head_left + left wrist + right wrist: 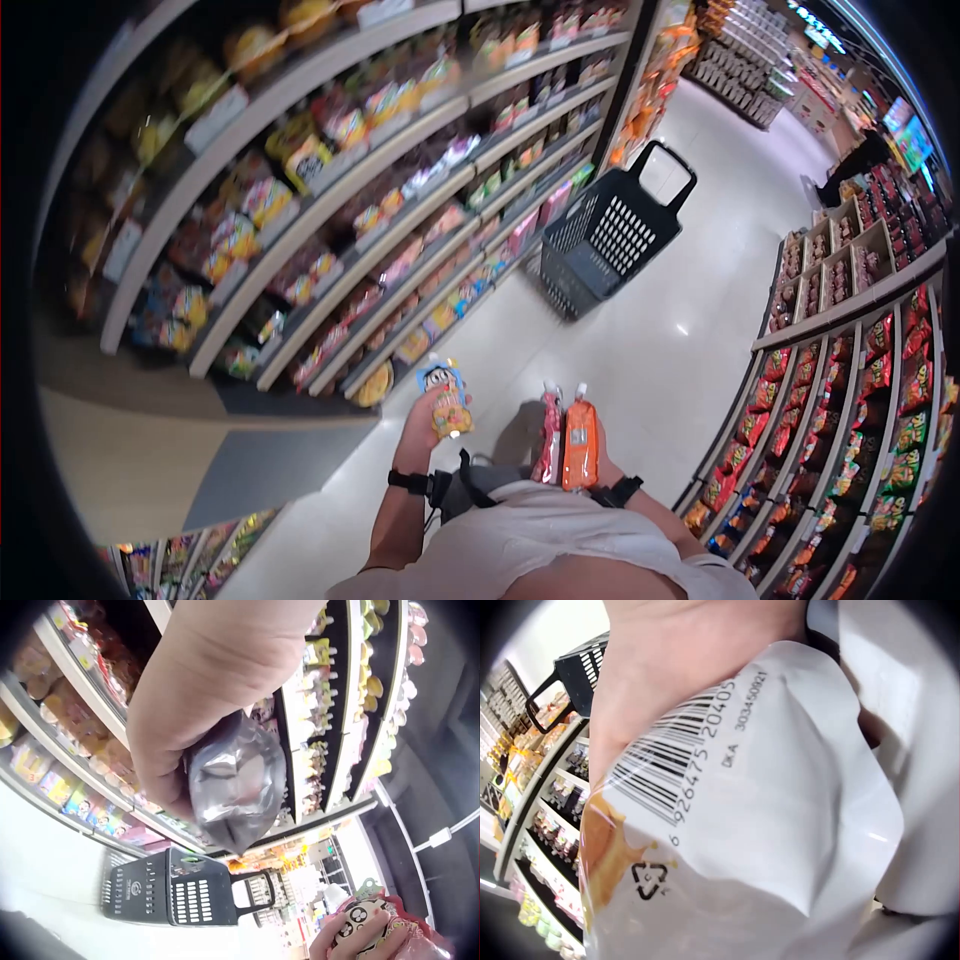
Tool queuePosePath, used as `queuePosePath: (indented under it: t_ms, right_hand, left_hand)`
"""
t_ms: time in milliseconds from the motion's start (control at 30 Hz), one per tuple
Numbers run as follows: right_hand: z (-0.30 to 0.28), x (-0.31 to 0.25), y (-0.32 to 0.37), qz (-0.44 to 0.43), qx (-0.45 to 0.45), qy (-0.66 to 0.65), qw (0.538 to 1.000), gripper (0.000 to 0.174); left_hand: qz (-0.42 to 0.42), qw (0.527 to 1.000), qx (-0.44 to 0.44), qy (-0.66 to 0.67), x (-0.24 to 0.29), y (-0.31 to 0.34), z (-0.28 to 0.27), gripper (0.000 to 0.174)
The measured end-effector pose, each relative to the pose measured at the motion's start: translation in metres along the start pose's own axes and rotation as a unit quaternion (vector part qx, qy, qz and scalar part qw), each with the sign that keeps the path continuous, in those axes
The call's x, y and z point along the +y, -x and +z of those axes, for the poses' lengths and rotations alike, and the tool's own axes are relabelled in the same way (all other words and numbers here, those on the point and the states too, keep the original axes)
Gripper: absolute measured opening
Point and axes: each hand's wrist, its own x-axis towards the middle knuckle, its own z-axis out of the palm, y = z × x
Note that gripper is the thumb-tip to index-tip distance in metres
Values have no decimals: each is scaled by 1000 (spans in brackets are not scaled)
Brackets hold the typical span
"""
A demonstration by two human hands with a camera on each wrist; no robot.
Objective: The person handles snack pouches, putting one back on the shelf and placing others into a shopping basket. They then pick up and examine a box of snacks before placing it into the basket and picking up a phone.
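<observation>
Raised in front of the shelf, my left hand (421, 420) grips a small blue-and-yellow pouch (446, 402) with a cartoon face on its front. From the left wrist, the pouch's shiny silver gusseted bottom (237, 784) shows below the curled fingers. Close to the body, my right hand (606, 465) holds an orange spouted pouch (581, 445) and a pink pouch (549, 440) side by side, both upright. Fingers (367, 939) of that hand curl over the pink pouch's cartoon face. A white pouch back with a barcode (765, 795) fills the right wrist view, against the palm.
A dark grey shopping basket (600, 245) with its handle up stands on the pale floor ahead. Tiered shelves (400, 200) of packaged sweets run along the left. Racks of red and green snack bags (770, 400) stand at the right. Farther off is a person in dark clothes (855, 165).
</observation>
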Motion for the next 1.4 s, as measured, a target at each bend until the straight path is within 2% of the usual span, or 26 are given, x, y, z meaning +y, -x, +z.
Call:
queuePosePath:
  t_ms: [133, 167, 200, 267, 300, 400, 433, 500, 533, 667, 733, 867, 1000, 1100, 1233, 1333, 1400]
  right_hand:
    - [-6, -81, 4, -21, -83, -66, 994, 60]
    - [-7, -102, 8, -14, -101, -65, 993, 66]
    - [9, -109, -1, -20, -104, -67, 992, 66]
    - [31, -146, 15, -13, -152, -89, 984, 69]
    - [15, -170, 8, -23, -117, -99, 988, 70]
    - [17, -217, 14, -46, -146, -113, 982, 69]
    - [10, -224, 3, -42, -142, -118, 982, 69]
    - [-15, -240, -1, -99, -122, -157, 975, 66]
    - [-18, -249, 5, -93, -112, -162, 976, 66]
    - [-41, -271, 1, -137, -127, -185, 965, 56]
    - [-60, -284, 0, -174, -171, -136, 960, 44]
    - [-59, -336, 9, -212, -132, -147, 957, 47]
    - [-32, -415, 1, -246, -104, -165, 950, 58]
    - [-16, -472, -3, -239, -80, -121, 960, 59]
    - [-11, -541, -21, -211, -40, -67, 974, 60]
    - [-17, -566, -19, -172, 9, -53, 984, 61]
    - [-20, -583, -29, -140, 26, -49, 989, 62]
  left_hand:
    - [1, 999, -20, -48, -2, -67, 99, 36]
    - [-34, 998, -53, -28, -2, -87, 113, 35]
    - [-36, 997, -57, -34, 9, -104, 121, 35]
    - [-22, 998, -30, -60, 3, -129, 172, 33]
    - [-25, 997, -23, -71, 3, -144, 196, 30]
    - [1, 996, -18, -89, -4, -182, 247, 25]
    - [6, 995, 0, -102, -1, -197, 253, 24]
    - [10, 993, 9, -115, 5, -207, 285, 23]
    - [18, 992, 5, -127, 6, -216, 303, 22]
    - [101, 984, 10, -145, 20, -264, 354, 23]
    - [97, 986, 8, -139, 30, -293, 380, 24]
    - [95, 991, -8, -93, 41, -360, 438, 22]
    - [79, 993, -81, 25, 43, -434, 484, 27]
    - [83, 990, -104, 52, 48, -479, 516, 36]
    - [142, 974, -172, 28, 73, -541, 550, 32]
    - [213, 970, -108, -35, 86, -582, 573, 33]
    - [220, 972, -68, -47, 97, -598, 593, 33]
